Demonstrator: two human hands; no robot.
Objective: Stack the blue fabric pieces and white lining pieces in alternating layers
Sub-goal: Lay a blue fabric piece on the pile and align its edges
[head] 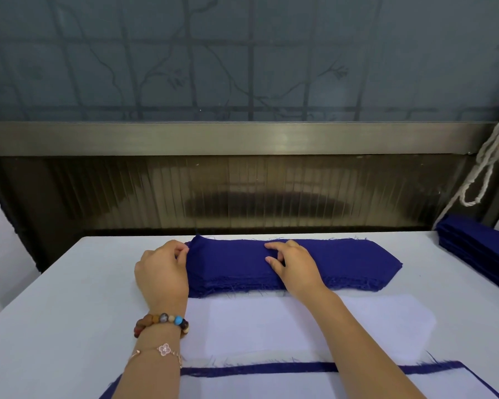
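The left hand (pixel 162 269) pinches the end of the top blue piece (pixel 228 256), likely to peel it off, while the right hand (pixel 294 267) lies open, pressing the blue pile (pixel 349 282) still.

Blue stack (pixel 329 263): long dark-blue pieces, frayed edges, right end cut at angle, lying flat, long side running left-right. Left end slightly lifted, pinched by left grip (pixel 162 272). Right grip (pixel 294 266) rests on top near middle.
White lining (pixel 271 326): flat, similar shape, just nearer than both grips.
Layered pile (pixel 300 387): nearer still, white on top, blue strip (pixel 257 370) showing along far edge.
Second blue stack (pixel 478 240): well right of right grip.
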